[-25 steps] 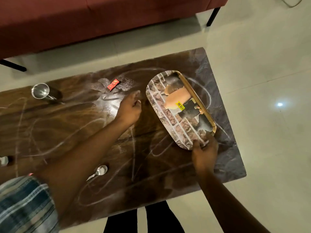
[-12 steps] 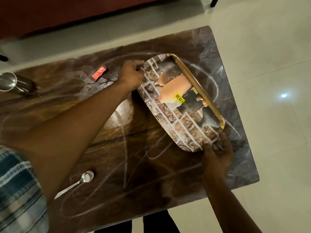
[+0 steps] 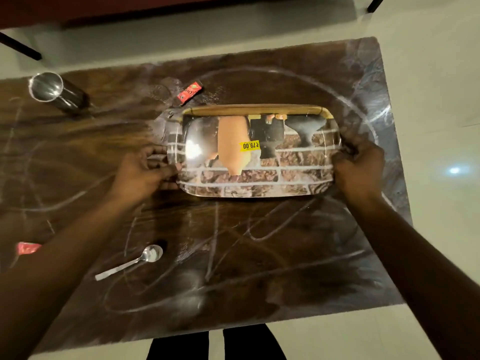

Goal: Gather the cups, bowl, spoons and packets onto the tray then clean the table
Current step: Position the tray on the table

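A printed tray (image 3: pixel 254 188) with a brick pattern and a yellow price sticker lies lengthwise across the middle of the dark table (image 3: pixel 233 242). My left hand (image 3: pixel 142 172) grips its left end and my right hand (image 3: pixel 359 165) grips its right end. Nothing lies on the tray. A steel cup (image 3: pixel 49 89) stands at the far left. A red packet (image 3: pixel 189 92) lies just beyond the tray's far left corner. A second red packet (image 3: pixel 27 248) shows beside my left forearm. A steel spoon (image 3: pixel 132 261) lies near the front of the table.
The tabletop is streaked with white smears. A dark red sofa (image 3: pixel 130 6) on black legs runs along the far side. Pale tiled floor (image 3: pixel 441 126) surrounds the table. My legs (image 3: pixel 215 345) stand at its near edge.
The tray has turned from a diagonal to lie square across the table. My left hand moved from the tray's far corner to its left end; my right hand kept hold.
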